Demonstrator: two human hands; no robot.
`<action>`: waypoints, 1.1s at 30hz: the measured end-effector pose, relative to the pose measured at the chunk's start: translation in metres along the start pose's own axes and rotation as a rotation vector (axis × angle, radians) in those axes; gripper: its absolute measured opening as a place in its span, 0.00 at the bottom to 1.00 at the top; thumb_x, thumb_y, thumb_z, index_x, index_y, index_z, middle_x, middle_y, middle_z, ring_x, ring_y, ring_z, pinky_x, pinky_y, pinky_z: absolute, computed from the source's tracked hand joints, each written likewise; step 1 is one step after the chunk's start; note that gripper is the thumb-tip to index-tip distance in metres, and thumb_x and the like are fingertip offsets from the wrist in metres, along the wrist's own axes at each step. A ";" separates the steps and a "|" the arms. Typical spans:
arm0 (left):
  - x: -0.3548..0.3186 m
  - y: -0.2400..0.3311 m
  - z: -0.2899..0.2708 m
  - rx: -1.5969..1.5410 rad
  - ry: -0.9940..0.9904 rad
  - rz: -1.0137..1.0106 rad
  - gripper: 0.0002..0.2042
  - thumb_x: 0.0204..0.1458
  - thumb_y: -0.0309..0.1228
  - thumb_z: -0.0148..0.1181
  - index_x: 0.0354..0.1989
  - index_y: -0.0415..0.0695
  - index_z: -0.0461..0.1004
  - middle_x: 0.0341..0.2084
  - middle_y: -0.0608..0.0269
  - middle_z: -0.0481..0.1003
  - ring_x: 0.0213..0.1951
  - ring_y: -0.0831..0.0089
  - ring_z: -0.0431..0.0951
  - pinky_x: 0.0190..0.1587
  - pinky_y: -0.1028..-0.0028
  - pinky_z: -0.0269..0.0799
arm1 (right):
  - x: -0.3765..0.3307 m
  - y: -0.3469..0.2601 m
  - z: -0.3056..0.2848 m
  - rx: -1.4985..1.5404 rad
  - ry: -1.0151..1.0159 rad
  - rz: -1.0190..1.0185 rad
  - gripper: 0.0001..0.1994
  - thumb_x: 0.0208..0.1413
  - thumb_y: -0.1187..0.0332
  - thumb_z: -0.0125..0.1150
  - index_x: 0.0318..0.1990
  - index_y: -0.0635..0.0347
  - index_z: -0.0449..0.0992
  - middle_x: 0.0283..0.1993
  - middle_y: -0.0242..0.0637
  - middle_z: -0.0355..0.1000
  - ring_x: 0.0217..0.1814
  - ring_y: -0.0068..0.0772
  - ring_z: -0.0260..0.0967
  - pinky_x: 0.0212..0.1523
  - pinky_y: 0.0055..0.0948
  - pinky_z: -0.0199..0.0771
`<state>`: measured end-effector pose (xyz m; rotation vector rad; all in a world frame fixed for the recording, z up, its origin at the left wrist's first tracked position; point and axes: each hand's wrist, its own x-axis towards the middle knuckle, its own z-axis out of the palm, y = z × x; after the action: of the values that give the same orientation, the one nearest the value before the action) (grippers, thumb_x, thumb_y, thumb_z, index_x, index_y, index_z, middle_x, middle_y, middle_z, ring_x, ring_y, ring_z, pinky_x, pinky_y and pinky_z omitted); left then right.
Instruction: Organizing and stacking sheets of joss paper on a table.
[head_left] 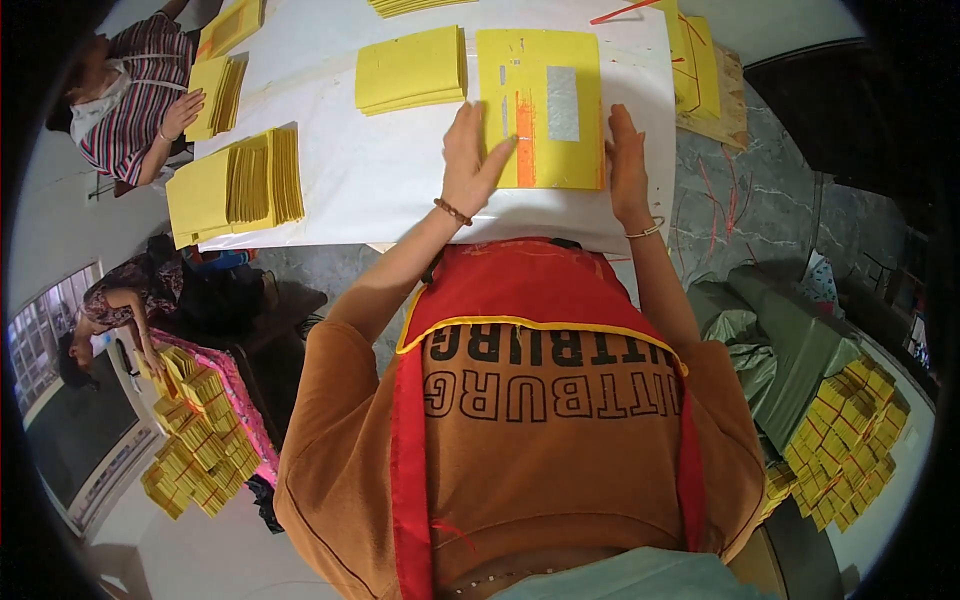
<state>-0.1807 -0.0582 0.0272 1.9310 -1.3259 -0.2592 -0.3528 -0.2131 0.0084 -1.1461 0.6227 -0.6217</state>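
Yellow paper sheets are lying in a squared stack (540,105) on the white-covered bench (380,180), the top sheet carrying a silver foil patch and an orange stripe, and both of the person's hands are working at it. The left hand (472,155) is pressing flat on the stack's near left corner, fingers spread and extended over the paper, grip released rather than clenched; the right hand (626,160) is resting along the right edge with fingers straight, likewise not closed around anything. A second yellow stack (412,70) is sitting just beside the first on its left, apart from both hands. I judge the chief risk here to be the top sheets sliding: with only flat palms pressing and nothing pinched, an uneven push from one side could be fanning the pile out of square or nudging it toward the bench's near edge, which is lying close under the wrists. The neighbouring stack is near enough that a sideways sweep of the left hand could be knocking it askew. Thin foil may also be creasing under fingertip pressure. Farther left, another person's hand (180,115) is holding a separate yellow bundle (215,95), well apart, and a fanned pile (240,185) is lying near the bench's left edge.
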 end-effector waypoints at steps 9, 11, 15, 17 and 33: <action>0.009 0.006 -0.022 0.306 -0.286 0.517 0.16 0.45 0.37 0.59 0.42 0.45 0.72 0.39 0.62 0.70 0.42 0.66 0.68 0.42 0.67 0.63 | 0.002 -0.009 -0.010 -0.408 -0.096 -0.054 0.27 0.63 0.53 0.24 0.54 0.62 0.65 0.49 0.38 0.70 0.57 0.30 0.58 0.64 0.32 0.42; 0.017 0.009 -0.026 0.173 -0.293 0.455 0.12 0.46 0.36 0.58 0.38 0.44 0.73 0.35 0.62 0.72 0.38 0.66 0.70 0.40 0.69 0.64 | 0.004 -0.008 -0.012 -0.391 -0.075 -0.015 0.26 0.63 0.53 0.25 0.53 0.63 0.66 0.49 0.38 0.70 0.57 0.30 0.58 0.63 0.32 0.44; 0.029 0.006 -0.030 0.004 -0.337 0.246 0.09 0.49 0.34 0.55 0.29 0.41 0.74 0.23 0.59 0.74 0.27 0.63 0.73 0.33 0.69 0.68 | 0.005 -0.003 -0.014 -0.333 -0.067 -0.021 0.26 0.63 0.53 0.26 0.52 0.64 0.66 0.49 0.39 0.69 0.56 0.29 0.59 0.62 0.30 0.46; 0.031 0.010 -0.032 -0.075 -0.345 0.194 0.09 0.49 0.33 0.55 0.30 0.40 0.74 0.23 0.56 0.74 0.27 0.60 0.73 0.30 0.67 0.69 | 0.005 -0.002 -0.014 -0.319 -0.062 -0.019 0.26 0.63 0.53 0.27 0.52 0.64 0.66 0.50 0.39 0.69 0.56 0.29 0.60 0.61 0.28 0.48; 0.042 -0.005 -0.032 -0.405 -0.535 -0.248 0.08 0.46 0.30 0.57 0.29 0.38 0.76 0.21 0.62 0.75 0.24 0.79 0.72 0.29 0.78 0.68 | 0.006 -0.003 -0.010 -0.272 -0.026 0.006 0.24 0.64 0.56 0.27 0.51 0.64 0.67 0.47 0.38 0.70 0.52 0.28 0.61 0.59 0.28 0.52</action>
<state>-0.1410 -0.0789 0.0562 1.7265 -1.2252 -1.1418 -0.3564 -0.2248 0.0073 -1.4034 0.7035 -0.5263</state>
